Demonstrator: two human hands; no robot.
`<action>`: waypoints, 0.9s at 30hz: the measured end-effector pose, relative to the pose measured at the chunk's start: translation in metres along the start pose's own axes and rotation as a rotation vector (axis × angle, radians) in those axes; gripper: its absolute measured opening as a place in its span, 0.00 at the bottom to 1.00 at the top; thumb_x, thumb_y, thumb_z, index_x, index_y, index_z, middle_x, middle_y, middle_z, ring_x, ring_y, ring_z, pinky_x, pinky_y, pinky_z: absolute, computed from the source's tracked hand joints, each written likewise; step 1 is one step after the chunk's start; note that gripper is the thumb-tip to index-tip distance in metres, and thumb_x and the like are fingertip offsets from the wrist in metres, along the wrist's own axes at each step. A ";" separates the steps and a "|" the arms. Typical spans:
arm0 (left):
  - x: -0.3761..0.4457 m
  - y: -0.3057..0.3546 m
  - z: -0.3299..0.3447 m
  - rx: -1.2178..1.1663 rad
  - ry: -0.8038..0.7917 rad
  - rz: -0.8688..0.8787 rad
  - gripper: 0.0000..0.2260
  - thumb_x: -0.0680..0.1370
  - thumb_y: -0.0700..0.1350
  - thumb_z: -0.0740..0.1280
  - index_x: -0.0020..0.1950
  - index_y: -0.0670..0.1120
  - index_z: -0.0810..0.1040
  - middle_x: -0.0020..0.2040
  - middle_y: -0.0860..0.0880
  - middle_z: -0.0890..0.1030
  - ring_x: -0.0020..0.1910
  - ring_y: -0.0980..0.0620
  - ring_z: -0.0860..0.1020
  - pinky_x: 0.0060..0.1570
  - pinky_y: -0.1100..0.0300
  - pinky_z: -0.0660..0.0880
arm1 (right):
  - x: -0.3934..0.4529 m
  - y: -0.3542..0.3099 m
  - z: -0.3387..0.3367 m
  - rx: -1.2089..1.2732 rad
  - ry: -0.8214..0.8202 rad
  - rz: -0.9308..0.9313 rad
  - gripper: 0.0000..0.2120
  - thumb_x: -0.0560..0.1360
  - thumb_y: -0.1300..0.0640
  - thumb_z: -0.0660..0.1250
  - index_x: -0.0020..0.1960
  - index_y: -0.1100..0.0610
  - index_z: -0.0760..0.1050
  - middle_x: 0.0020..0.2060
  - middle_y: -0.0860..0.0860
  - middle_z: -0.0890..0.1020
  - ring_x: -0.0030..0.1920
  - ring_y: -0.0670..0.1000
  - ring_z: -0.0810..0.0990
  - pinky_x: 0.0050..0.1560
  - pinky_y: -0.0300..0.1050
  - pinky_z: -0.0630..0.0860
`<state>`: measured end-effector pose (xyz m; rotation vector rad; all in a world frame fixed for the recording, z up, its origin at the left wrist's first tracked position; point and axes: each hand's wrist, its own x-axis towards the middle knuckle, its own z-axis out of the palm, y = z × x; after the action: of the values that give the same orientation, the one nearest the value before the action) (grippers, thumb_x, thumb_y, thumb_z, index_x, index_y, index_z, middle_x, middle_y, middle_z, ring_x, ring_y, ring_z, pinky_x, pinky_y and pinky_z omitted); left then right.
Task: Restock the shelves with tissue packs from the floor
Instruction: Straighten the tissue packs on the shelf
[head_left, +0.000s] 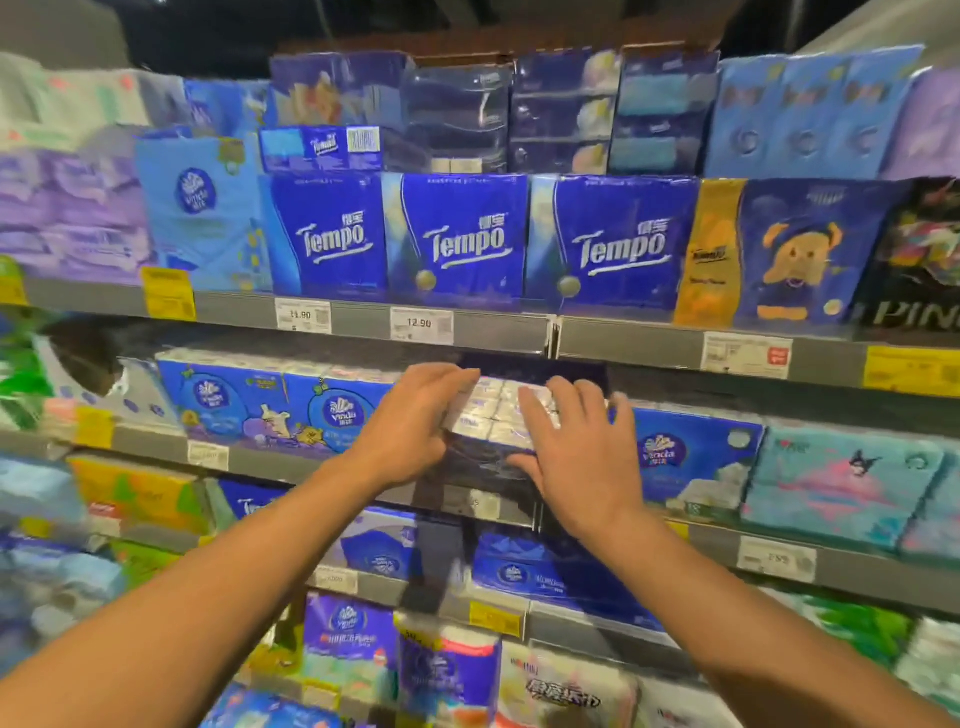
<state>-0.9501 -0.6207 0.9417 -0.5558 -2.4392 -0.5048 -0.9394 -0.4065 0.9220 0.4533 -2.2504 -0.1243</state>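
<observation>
A dark tissue pack (491, 415) with white small packets showing on top sits in a gap on the second shelf (291, 462), between blue Vinda packs. My left hand (415, 421) presses its left side with fingers curled over the top edge. My right hand (571, 447) lies flat on its front and right side, fingers spread. The pack's lower front is dark and partly hidden by my hands. Whether it rests fully on the shelf I cannot tell.
Blue Tempo packs (462, 239) fill the shelf above, behind price tags (421, 325). A blue Vinda pack (691, 457) stands right of the gap, another Vinda pack (332, 410) left of it. Lower shelves hold more tissue packs. The gap behind the pack is dark.
</observation>
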 end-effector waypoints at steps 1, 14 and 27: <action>0.001 -0.006 0.002 0.025 0.012 0.024 0.33 0.67 0.31 0.71 0.71 0.44 0.72 0.66 0.44 0.74 0.65 0.43 0.71 0.65 0.51 0.69 | 0.002 -0.001 0.005 -0.003 -0.009 0.000 0.35 0.65 0.38 0.74 0.66 0.54 0.74 0.63 0.59 0.76 0.60 0.63 0.73 0.58 0.65 0.68; 0.069 -0.028 0.054 0.334 -0.199 0.014 0.15 0.74 0.40 0.66 0.60 0.45 0.73 0.55 0.41 0.77 0.54 0.38 0.75 0.49 0.51 0.69 | 0.070 0.021 0.046 -0.098 -0.407 0.092 0.21 0.75 0.41 0.67 0.61 0.51 0.69 0.54 0.55 0.80 0.55 0.61 0.79 0.49 0.51 0.70; 0.089 -0.036 0.107 0.438 -0.183 -0.031 0.26 0.71 0.41 0.71 0.68 0.49 0.70 0.62 0.45 0.77 0.61 0.40 0.76 0.59 0.50 0.72 | 0.092 0.017 0.086 -0.174 -0.532 0.306 0.20 0.79 0.63 0.58 0.69 0.52 0.68 0.57 0.57 0.79 0.55 0.62 0.79 0.44 0.49 0.73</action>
<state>-1.0822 -0.5771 0.9068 -0.3901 -2.6233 0.0790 -1.0638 -0.4288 0.9353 -0.0321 -2.7677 -0.3081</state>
